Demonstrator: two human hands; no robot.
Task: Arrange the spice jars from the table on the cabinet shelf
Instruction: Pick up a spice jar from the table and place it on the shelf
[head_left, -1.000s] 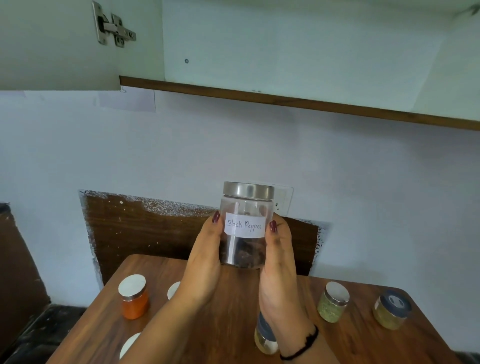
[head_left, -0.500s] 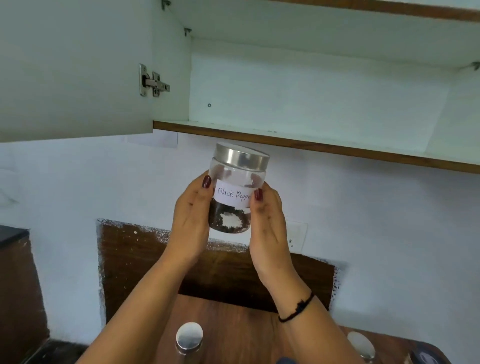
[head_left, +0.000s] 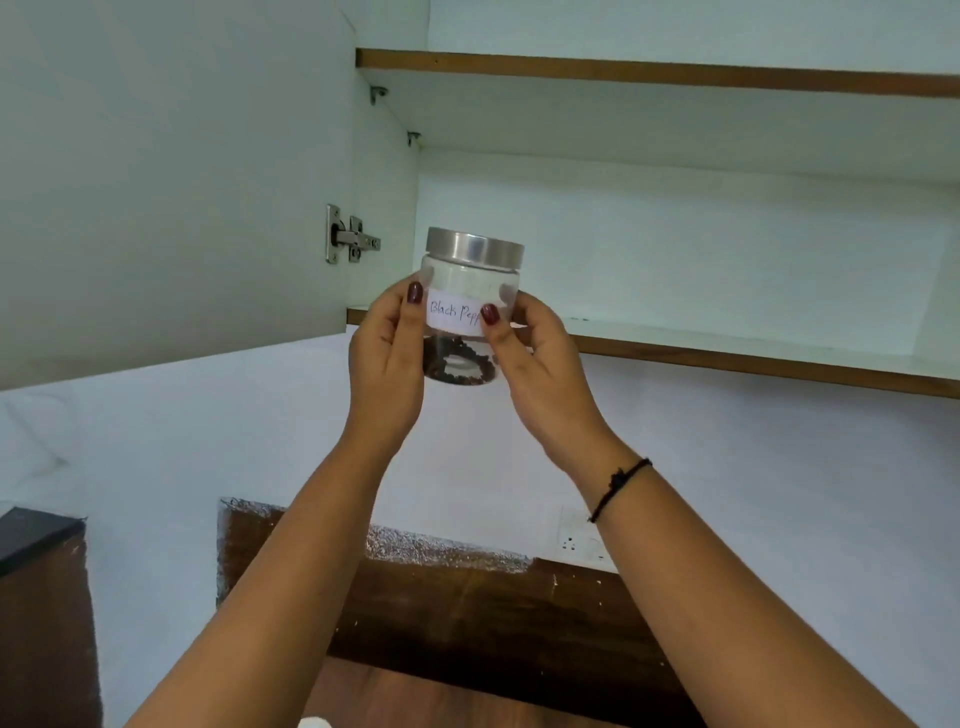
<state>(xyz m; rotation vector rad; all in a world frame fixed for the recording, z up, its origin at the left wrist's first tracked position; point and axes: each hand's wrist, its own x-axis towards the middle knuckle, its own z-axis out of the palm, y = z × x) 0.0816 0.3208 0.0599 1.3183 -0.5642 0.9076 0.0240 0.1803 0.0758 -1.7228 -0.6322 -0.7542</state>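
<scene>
A clear black pepper jar (head_left: 465, 291) with a steel lid and a handwritten white label is held up in front of the cabinet's lower shelf (head_left: 727, 353). My left hand (head_left: 387, 358) grips its left side and my right hand (head_left: 535, 358) grips its right side, thumbs on the label. Peppercorns lie in the jar's bottom. The jar's base hangs a little below the shelf's front edge, near the shelf's left end. The other jars on the table are out of view except one white lid (head_left: 311, 722) at the bottom edge.
The open cabinet door (head_left: 171, 182) stands at the left with its hinge (head_left: 350, 240) close to the jar. An upper shelf (head_left: 649, 73) runs above. The wooden table (head_left: 441, 701) and a wall socket (head_left: 582, 540) sit below.
Both hands have raised the jar from above the table up to the level of the lower shelf. The view has tilted upward, so the table's jars have dropped out of sight.
</scene>
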